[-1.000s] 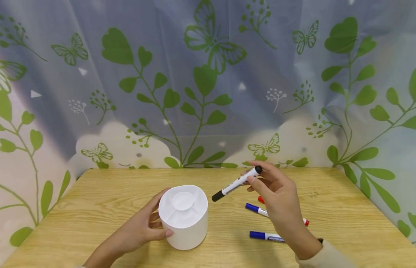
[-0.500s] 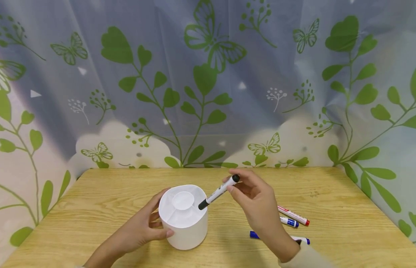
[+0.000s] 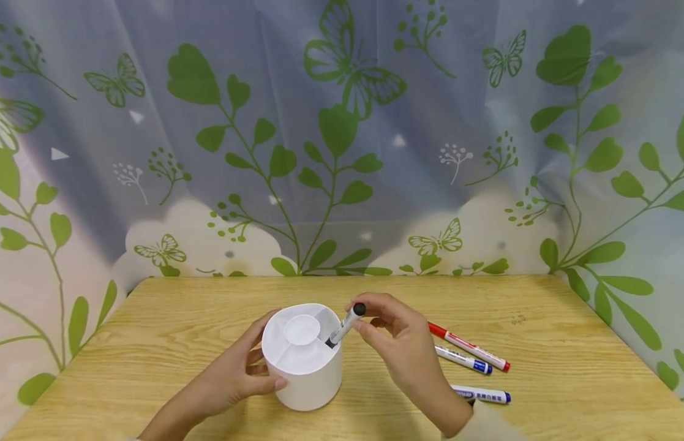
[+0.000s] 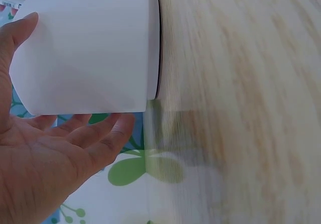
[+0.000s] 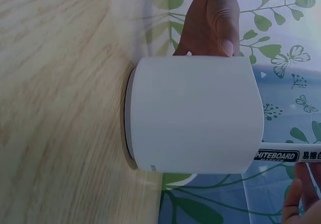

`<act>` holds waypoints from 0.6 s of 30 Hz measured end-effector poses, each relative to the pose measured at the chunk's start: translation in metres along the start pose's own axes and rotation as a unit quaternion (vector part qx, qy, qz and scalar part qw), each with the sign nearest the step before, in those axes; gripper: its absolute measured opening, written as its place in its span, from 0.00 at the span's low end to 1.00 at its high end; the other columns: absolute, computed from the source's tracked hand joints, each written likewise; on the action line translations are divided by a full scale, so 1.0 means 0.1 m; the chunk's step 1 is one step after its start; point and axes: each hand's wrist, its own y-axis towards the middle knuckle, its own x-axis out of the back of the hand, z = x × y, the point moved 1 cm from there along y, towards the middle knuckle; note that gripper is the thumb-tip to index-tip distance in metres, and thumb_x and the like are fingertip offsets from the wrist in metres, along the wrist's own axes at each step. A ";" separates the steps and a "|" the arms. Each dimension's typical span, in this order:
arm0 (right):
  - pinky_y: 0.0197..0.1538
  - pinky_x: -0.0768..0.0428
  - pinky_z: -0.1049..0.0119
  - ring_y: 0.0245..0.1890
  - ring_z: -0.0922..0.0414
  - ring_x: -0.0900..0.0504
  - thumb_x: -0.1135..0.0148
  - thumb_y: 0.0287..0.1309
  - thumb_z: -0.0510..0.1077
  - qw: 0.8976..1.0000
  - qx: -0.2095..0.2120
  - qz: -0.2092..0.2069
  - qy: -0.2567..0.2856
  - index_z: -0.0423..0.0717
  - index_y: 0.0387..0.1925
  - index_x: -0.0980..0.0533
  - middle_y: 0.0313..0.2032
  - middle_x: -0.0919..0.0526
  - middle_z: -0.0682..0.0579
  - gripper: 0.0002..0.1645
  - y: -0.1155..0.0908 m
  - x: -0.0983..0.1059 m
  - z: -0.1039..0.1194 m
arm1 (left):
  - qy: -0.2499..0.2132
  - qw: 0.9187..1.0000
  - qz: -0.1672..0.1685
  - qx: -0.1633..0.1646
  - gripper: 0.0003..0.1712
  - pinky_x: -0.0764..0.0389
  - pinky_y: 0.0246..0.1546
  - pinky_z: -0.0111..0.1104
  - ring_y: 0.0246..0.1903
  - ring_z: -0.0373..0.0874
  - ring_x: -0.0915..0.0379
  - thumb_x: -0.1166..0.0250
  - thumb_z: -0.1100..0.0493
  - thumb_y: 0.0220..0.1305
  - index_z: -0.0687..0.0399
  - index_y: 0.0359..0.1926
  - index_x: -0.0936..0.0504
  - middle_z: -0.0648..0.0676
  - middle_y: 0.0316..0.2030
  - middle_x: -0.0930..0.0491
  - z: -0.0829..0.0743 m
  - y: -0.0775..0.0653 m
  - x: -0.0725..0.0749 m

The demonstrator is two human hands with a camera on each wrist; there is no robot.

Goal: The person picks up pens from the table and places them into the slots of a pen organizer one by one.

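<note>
A white round pen holder [image 3: 308,390], split into compartments around a small central cup, stands on the table. My left hand [image 3: 228,375] holds it from the left, thumb on the near side and fingers behind. With thumb and fingertips, my right hand [image 3: 405,349] pinches a white whiteboard marker [image 3: 343,326] near its black upper end. The marker slants down over the right rim, its black lower tip inside a right-hand compartment. From the right wrist, the marker barrel [image 5: 286,152] shows beyond the holder's rim, its lower end hidden by the wall.
Right of the holder, a red marker [image 3: 474,349] and a blue marker [image 3: 468,360] lie side by side on the wooden table [image 3: 198,312]. Another blue marker [image 3: 485,395] lies nearer, partly hidden by the right wrist. A leaf-patterned curtain [image 3: 342,184] hangs behind the table.
My right hand has moved left and down, bringing the marker from beside the holder to inside its rim and tilting it steeper. The left hand and the holder have stayed put.
</note>
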 end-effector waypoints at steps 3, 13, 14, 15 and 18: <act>0.49 0.15 0.68 0.49 0.61 0.15 0.28 0.60 0.31 1.000 -0.021 0.012 0.016 0.36 0.52 0.16 0.47 0.11 0.63 0.18 0.00 -0.03 -0.03 | -0.003 1.000 -0.001 0.000 0.60 0.19 0.65 0.43 0.75 0.76 0.45 0.24 0.59 0.64 0.46 0.84 0.55 0.67 0.79 0.48 0.00 0.00 0.00; 0.48 0.20 0.66 0.53 0.64 0.18 0.29 0.60 0.32 0.997 -0.044 0.068 0.007 0.38 0.50 0.14 0.50 0.11 0.53 0.16 -0.05 -0.12 -0.11 | -0.009 1.000 0.001 0.005 0.60 0.19 0.65 0.46 0.75 0.76 0.45 0.24 0.59 0.64 0.45 0.84 0.56 0.67 0.79 0.51 0.01 0.01 -0.01; 0.48 0.20 0.66 0.53 0.64 0.18 0.29 0.60 0.32 0.996 -0.047 0.070 0.003 0.39 0.50 0.13 0.50 0.11 0.54 0.15 -0.06 -0.13 -0.12 | -0.012 1.000 0.002 0.007 0.60 0.18 0.64 0.46 0.75 0.76 0.45 0.24 0.59 0.64 0.45 0.84 0.56 0.67 0.79 0.51 0.01 0.01 -0.01; 0.48 0.20 0.66 0.53 0.65 0.18 0.29 0.60 0.33 0.996 -0.049 0.072 0.000 0.40 0.50 0.13 0.50 0.11 0.53 0.15 -0.07 -0.14 -0.13 | -0.017 1.000 0.004 0.010 0.60 0.17 0.63 0.45 0.75 0.76 0.45 0.24 0.59 0.64 0.44 0.84 0.56 0.67 0.78 0.51 0.01 0.01 -0.01; 0.48 0.19 0.65 0.52 0.65 0.18 0.29 0.60 0.33 0.995 -0.055 0.078 -0.007 0.42 0.49 0.12 0.51 0.12 0.48 0.15 -0.09 -0.15 -0.16 | -0.031 0.999 0.009 0.015 0.61 0.15 0.59 0.41 0.75 0.75 0.43 0.24 0.60 0.64 0.44 0.84 0.56 0.67 0.76 0.52 0.01 0.01 -0.01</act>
